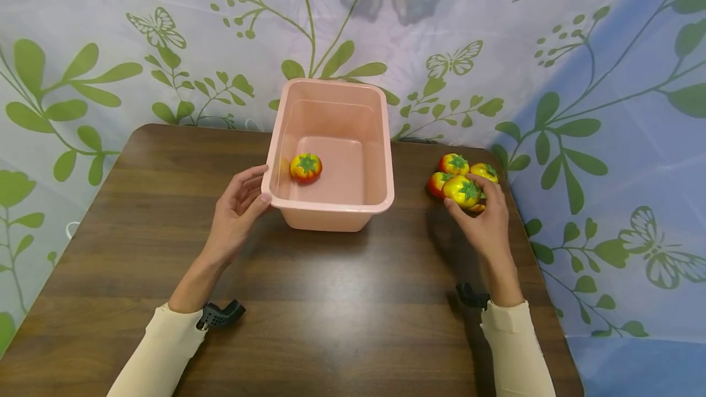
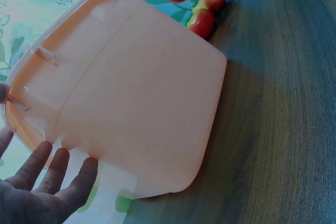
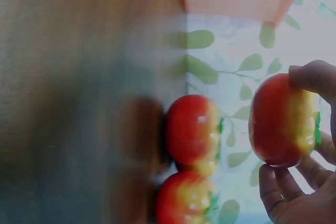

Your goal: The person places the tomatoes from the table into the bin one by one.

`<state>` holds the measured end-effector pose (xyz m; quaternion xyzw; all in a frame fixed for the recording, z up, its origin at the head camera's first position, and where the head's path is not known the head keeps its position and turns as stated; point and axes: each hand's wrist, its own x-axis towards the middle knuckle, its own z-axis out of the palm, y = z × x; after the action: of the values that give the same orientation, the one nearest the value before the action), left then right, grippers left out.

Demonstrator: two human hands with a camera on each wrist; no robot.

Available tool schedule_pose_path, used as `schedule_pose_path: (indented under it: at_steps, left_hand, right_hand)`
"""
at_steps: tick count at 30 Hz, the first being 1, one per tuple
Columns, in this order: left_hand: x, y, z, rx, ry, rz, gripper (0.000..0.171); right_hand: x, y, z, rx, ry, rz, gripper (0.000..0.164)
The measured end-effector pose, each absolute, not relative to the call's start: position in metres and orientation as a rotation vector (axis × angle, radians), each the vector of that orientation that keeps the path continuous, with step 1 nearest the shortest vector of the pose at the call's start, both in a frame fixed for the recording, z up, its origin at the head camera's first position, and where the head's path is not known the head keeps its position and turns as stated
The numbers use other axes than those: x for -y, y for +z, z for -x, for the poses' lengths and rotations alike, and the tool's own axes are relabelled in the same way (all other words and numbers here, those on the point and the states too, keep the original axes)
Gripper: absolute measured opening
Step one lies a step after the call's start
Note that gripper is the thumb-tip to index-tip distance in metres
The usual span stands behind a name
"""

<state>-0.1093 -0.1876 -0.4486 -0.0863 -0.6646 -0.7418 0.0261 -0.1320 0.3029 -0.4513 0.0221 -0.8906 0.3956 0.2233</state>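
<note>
A pink plastic bin [image 1: 325,207] stands on the table with one red-yellow toy tomato [image 1: 306,168] inside, near its left wall. My left hand [image 1: 239,204] holds the bin's left rim near the front corner; in the left wrist view, the fingers [image 2: 79,184] touch the outer wall. On the right, my right hand [image 1: 488,216] grips a yellow and red toy tomato [image 1: 461,192] with a green leafy top. The right wrist view shows this held tomato [image 3: 278,121] raised between thumb and fingers. Several more tomatoes [image 3: 191,129] lie grouped beside it on the table.
The brown wooden table [image 1: 331,311] meets a leaf-and-butterfly patterned cloth [image 1: 187,35] behind and at the right. The bin's back stands close to that cloth. Each wrist wears a black camera mount [image 1: 220,314].
</note>
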Motion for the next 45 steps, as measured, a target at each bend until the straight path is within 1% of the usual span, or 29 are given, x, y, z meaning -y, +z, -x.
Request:
schedule_pose_path:
  at_steps: [12,28,33,40,45]
  left_hand:
    - [0.188,-0.45,0.109,2.041,-2.297,0.27,0.052]
    - [0.189,-0.45,0.109,2.042,-2.289,0.264,0.053]
    - [0.187,-0.449,0.109,2.056,-2.29,0.254,0.054]
    - [0.188,-0.449,0.109,2.052,-2.284,0.253,0.054]
    - [0.188,-0.45,0.109,2.057,-2.281,0.257,0.053]
  right_hand:
    - [-0.293,-0.422,0.142,2.399,1.135,-0.029,0.062]
    - [-0.281,-0.414,0.145,2.392,1.211,-0.073,0.061]
    - [-0.267,-0.407,0.144,2.39,1.244,-0.103,0.062]
    - [-0.234,-0.385,0.139,2.369,1.31,-0.204,0.061]
    - [-0.221,-0.386,0.145,2.376,1.303,-0.285,0.064]
